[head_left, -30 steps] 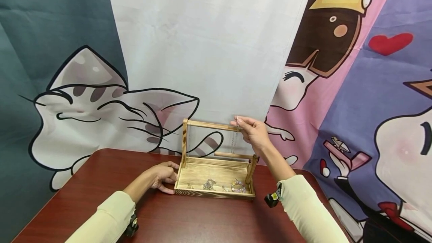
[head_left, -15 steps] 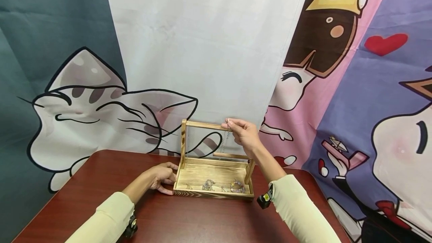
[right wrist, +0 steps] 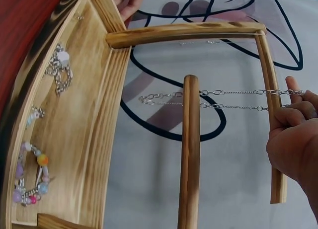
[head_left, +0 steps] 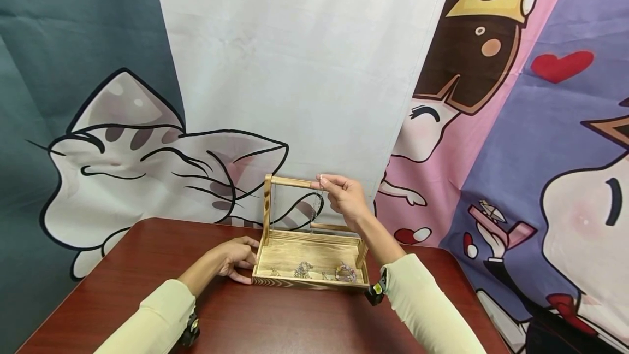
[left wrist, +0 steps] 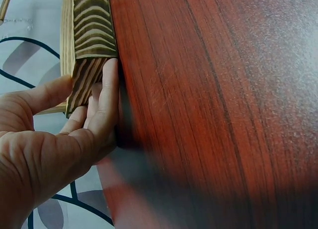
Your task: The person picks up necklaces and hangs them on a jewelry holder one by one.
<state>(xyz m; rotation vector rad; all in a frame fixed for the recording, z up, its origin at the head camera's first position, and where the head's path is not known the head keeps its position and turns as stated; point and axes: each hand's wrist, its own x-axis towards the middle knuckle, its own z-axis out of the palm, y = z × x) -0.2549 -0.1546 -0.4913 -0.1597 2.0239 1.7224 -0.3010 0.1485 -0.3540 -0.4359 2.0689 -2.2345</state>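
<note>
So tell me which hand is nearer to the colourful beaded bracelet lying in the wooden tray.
Left. The left hand rests against the tray's left end, level with the colourful beaded bracelet. The right hand is up at the top wooden bar, pinching a thin silver chain.

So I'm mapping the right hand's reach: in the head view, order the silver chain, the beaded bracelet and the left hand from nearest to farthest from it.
1. Silver chain: pinched by the right hand at the stand's top bar.
2. Beaded bracelet: below, in the tray's right end.
3. Left hand: farthest, at the tray's left end.
</note>
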